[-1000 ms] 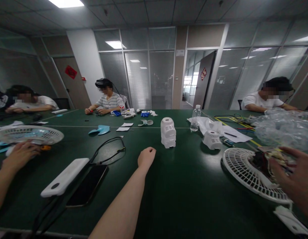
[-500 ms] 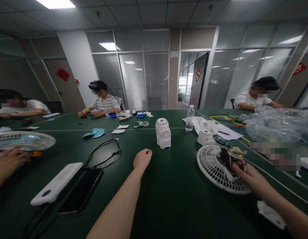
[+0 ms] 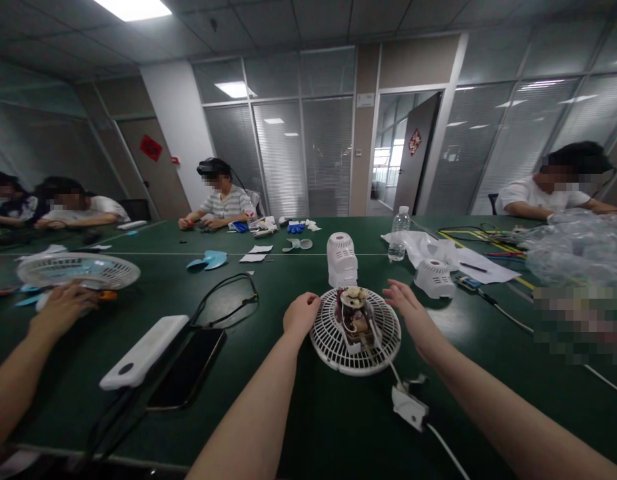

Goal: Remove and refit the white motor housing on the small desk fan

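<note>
A green table [image 3: 338, 427] carries a phone [image 3: 187, 369], a white power bank [image 3: 144, 352], a round fan grille [image 3: 324, 339] and a bottle [image 3: 399, 235].

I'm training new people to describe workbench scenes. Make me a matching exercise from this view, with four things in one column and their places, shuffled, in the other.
Things
1. Grille with the wired parts on it
2. Dark phone
3. Clear bottle on the right
4. Stack of white housings

Places
A. Flat on the green table, alongside a white oblong device
B. Just beyond the grille, in line with it
C. Between the left hand and right hand
D. Upright, next to crumpled white material

Right pairs: 1-C, 2-A, 3-D, 4-B
</note>
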A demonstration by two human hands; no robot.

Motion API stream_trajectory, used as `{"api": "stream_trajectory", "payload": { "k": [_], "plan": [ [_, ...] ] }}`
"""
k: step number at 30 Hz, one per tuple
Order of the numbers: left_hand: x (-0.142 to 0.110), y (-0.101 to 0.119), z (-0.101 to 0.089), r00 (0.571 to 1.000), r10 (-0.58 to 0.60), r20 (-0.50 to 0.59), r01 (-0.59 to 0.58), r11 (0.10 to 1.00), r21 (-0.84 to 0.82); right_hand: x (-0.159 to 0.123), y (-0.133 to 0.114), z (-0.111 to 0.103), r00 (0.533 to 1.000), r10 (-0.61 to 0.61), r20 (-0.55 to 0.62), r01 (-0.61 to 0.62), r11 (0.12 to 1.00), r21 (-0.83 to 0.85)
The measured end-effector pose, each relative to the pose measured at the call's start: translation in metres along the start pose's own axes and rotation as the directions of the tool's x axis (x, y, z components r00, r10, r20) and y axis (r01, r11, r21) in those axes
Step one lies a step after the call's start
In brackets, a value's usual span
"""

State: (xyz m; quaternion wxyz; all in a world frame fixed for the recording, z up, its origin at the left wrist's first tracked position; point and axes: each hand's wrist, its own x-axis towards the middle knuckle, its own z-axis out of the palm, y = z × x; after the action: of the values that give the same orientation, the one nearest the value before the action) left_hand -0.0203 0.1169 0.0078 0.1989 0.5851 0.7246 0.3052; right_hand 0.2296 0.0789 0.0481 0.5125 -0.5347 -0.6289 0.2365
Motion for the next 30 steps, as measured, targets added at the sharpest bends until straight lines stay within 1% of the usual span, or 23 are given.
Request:
{"api": "stream_trajectory", "payload": {
  "k": [3, 6, 8, 10, 13, 17, 21, 24, 30],
  "plan": [
    [0.001, 0.000, 0.000, 1.000, -0.002, -0.007, 0.002, 1.000, -0.005, 0.040, -0.006, 0.013, 1.000, -0.013, 0.013, 0.014, 0.997, -0.081],
    [0.002, 0.000, -0.001, 1.000, -0.013, -0.004, 0.013, 1.000, -0.011, 0.079, -0.008, 0.034, 0.999, -0.025, 0.029, 0.030, 0.982, -0.188],
    [0.002, 0.000, -0.001, 1.000, -0.020, 0.001, 0.020, 1.000, -0.014, 0.097, -0.010, 0.051, 0.998, -0.035, 0.045, 0.046, 0.964, -0.262],
    [0.003, 0.000, -0.001, 1.000, -0.023, 0.004, 0.024, 1.000, -0.015, 0.108, -0.012, 0.067, 0.997, -0.051, 0.063, 0.069, 0.942, -0.328],
    [0.003, -0.001, -0.001, 1.000, -0.025, 0.006, 0.025, 1.000, -0.014, 0.115, -0.017, 0.084, 0.995, -0.066, 0.075, 0.091, 0.908, -0.409],
    [0.002, 0.000, -0.001, 1.000, -0.018, 0.002, 0.018, 1.000, -0.010, 0.116, -0.018, 0.094, 0.997, -0.066, 0.051, 0.082, 0.873, -0.481],
    [0.001, 0.001, -0.002, 1.000, -0.023, -0.001, 0.023, 1.000, -0.003, 0.112, -0.015, 0.095, 0.997, -0.075, 0.016, 0.073, 0.859, -0.507],
    [0.000, 0.001, -0.003, 1.000, -0.023, 0.001, 0.023, 1.000, -0.001, 0.108, -0.014, 0.093, 0.995, -0.095, -0.008, 0.079, 0.867, -0.492],
    [0.000, 0.001, -0.003, 1.000, -0.026, 0.006, 0.026, 1.000, -0.010, 0.105, -0.021, 0.084, 0.989, -0.138, -0.060, 0.106, 0.923, -0.370]
  ]
}}
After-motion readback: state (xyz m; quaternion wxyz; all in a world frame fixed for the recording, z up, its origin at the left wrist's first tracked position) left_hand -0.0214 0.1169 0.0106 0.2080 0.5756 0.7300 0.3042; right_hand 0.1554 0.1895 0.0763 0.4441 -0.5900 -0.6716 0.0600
